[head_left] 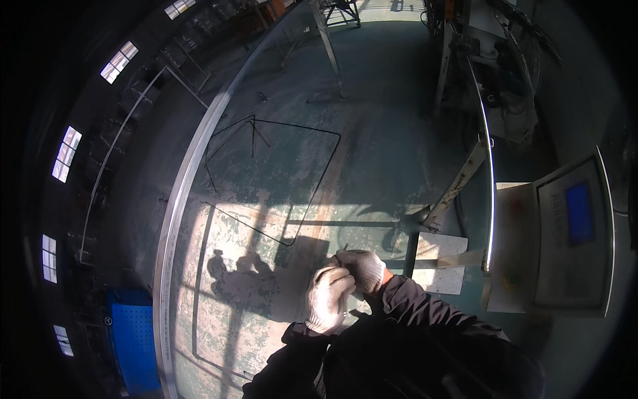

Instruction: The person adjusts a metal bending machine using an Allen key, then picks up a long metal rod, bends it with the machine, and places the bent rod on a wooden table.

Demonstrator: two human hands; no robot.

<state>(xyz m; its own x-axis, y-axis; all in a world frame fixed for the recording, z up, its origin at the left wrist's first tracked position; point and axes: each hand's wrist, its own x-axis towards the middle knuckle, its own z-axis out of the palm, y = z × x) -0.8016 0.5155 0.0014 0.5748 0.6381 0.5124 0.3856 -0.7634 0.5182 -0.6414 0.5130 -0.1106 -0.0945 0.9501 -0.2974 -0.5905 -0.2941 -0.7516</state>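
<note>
Off-white knit work gloves [324,307] are what both hands are touching rn, one on each, low of centre in view above the sunlit floor. Big to small: worn green-and-grey painted floor [282,176], long silver metal rail [178,199] on the left, thin dark rod frame [339,136] ahead (can't tell if it's flat on the floor), blue perforated metal cabinet [135,342] far left, pale control panel [551,263] w/ a blue screen on the right.

Then the left hand [330,289] and right hand [362,267]: fingers curled, hands together & touching. Can't tell if either grip is clamped on anything.

Tips imo: work w/ the fingertips b/c knit's bulky, brace one hand against the other, elbows in, and use that sun patch for light.

Hard to see: the fingers hide whatever's btwn them, a tiny dark bit [345,247] by the tips is too small to ID, the dark sleeves [425,302] block stuff below, the rail's cut off at the bottom, and the rim's basically black.
</note>
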